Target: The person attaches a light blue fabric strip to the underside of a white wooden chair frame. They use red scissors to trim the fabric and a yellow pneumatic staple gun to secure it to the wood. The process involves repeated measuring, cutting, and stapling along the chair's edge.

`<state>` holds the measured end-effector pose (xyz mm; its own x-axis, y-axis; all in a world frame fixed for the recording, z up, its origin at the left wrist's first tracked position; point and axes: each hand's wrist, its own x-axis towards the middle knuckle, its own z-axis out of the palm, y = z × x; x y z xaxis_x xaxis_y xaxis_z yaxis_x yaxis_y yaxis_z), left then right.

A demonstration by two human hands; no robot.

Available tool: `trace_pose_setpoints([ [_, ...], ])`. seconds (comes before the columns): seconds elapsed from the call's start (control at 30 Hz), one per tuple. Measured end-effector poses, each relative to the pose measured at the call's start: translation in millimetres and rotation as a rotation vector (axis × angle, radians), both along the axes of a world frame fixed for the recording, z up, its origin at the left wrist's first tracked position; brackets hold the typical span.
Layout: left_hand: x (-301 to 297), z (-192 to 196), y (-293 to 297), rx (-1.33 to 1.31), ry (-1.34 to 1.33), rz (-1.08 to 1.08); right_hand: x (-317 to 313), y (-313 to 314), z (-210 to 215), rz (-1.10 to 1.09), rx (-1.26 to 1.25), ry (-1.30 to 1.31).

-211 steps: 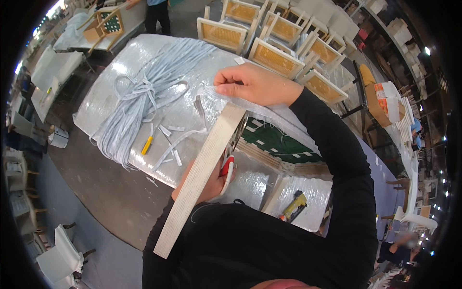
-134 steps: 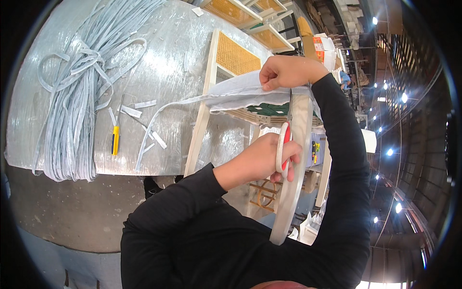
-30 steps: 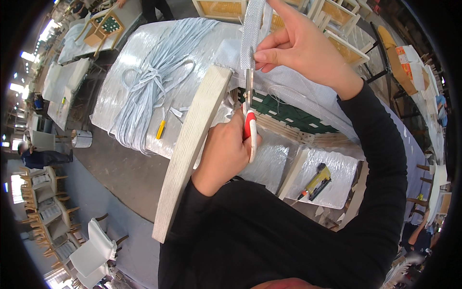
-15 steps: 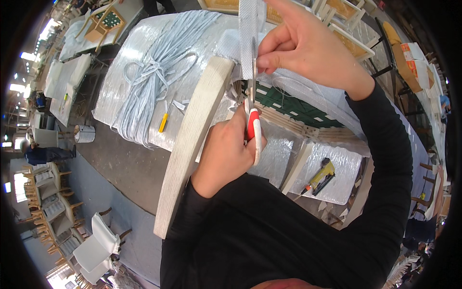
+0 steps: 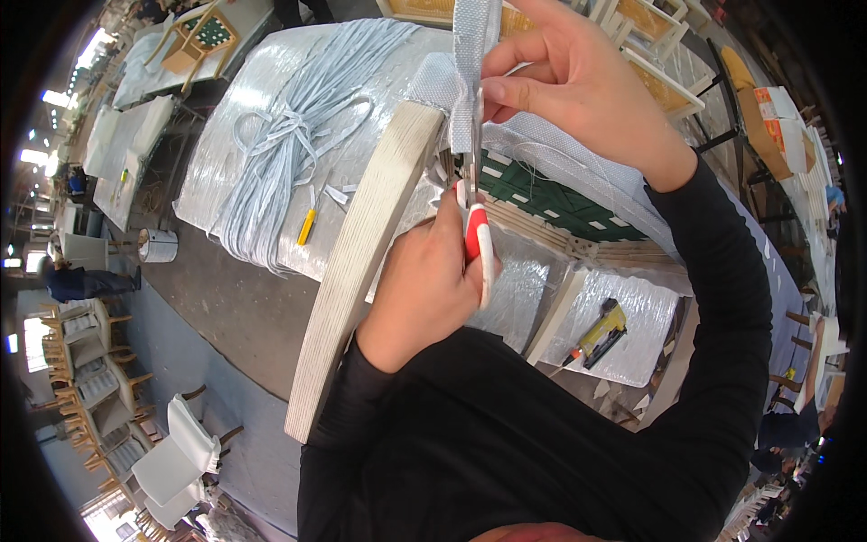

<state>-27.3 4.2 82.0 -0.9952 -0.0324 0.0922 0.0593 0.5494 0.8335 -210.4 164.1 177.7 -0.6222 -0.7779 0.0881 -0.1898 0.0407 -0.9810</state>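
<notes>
My left hand point(image 5: 420, 285) is closed round the handles of scissors point(image 5: 476, 233) with red and white grips, blades pointing away from me. The blades run up beside a light blue-grey fabric strip point(image 5: 467, 54), whose lower end hangs at them. My right hand point(image 5: 578, 95), thumb and fingers pinched, holds the strip's right side; its exact grip is partly hidden. Both hands are over an upholstered chair frame, with a whitewashed wooden leg point(image 5: 366, 262) on the left, green webbing point(image 5: 551, 203) inside and blue-grey fabric point(image 5: 614, 181) along its right side.
A bundle of pale blue piping point(image 5: 289, 126) lies on the plastic-wrapped table point(image 5: 203, 181), near a yellow-handled tool point(image 5: 307, 226). A yellow and black staple gun point(image 5: 601, 334) rests beyond the frame's crossbar. Stacked chairs point(image 5: 99, 397) and a white bucket point(image 5: 159, 246) stand at left.
My right hand has shifted slightly, and the strip now bends and puckers beside the blades. The scissors stay nearly in place in my left hand.
</notes>
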Motion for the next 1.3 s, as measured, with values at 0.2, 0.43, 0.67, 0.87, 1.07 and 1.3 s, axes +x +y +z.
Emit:
trace_pose_setpoints([
  [0.2, 0.2, 2.4, 0.1, -0.009, -0.013, 0.002, 16.8, -0.8, 23.0, -0.029, 0.077, 0.103],
  [0.43, 0.9, 11.0, 0.2, 0.002, -0.034, 0.003, 21.8, 3.2, 29.9, -0.007, 0.125, 0.099],
  [0.67, 3.6, 9.2, -1.6, 0.009, -0.022, 0.002, 23.0, 2.8, 33.5, 0.004, 0.129, 0.031],
  [0.87, 6.9, 3.8, -3.3, -0.013, 0.026, 0.004, 24.8, 4.4, 30.8, 0.010, 0.136, 0.113],
  [1.07, 6.3, 6.5, -2.9, 0.020, 0.084, 0.013, 22.8, 4.3, 36.4, 0.052, 0.149, -0.003],
  [1.3, 10.9, 3.5, -3.1, 0.004, 0.096, 0.021, 8.5, 3.3, 8.4, -0.016, 0.048, 0.016],
])
